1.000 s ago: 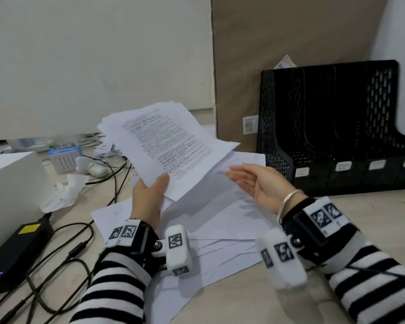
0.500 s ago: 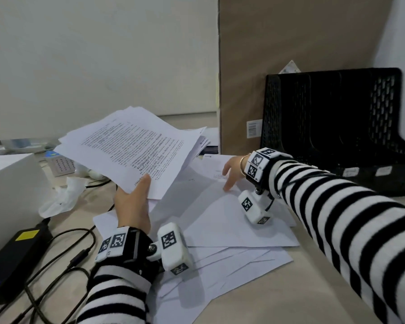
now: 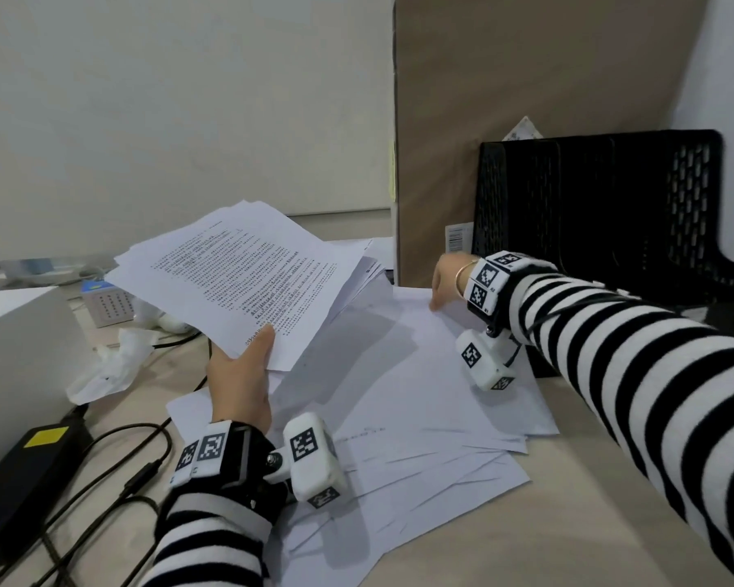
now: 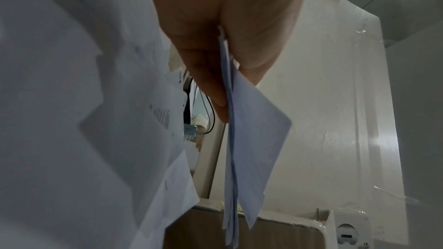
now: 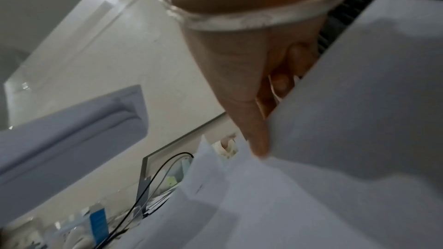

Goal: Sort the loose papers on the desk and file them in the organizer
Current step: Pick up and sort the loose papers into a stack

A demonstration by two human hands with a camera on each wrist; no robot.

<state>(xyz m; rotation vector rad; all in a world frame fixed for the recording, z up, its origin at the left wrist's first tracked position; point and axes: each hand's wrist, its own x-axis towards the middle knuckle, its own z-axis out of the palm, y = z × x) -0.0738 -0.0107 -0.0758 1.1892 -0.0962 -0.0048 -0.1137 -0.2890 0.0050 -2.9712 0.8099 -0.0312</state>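
My left hand holds a stack of printed papers raised above the desk, thumb on top. The left wrist view shows that stack edge-on, pinched between thumb and fingers. My right hand reaches over the loose papers spread on the desk and pinches the far edge of the top sheet, thumb on top, fingers curled under the edge. The black mesh organizer stands just behind and right of that hand; no paper shows in the slots I can see.
A white box, a black power adapter and cables crowd the left side. A crumpled tissue lies by the box. A brown board stands behind the organizer.
My right hand went from palm-up over the middle of the papers to the far edge of the top sheet and took hold of it. The held stack tilted flatter and shifted left.
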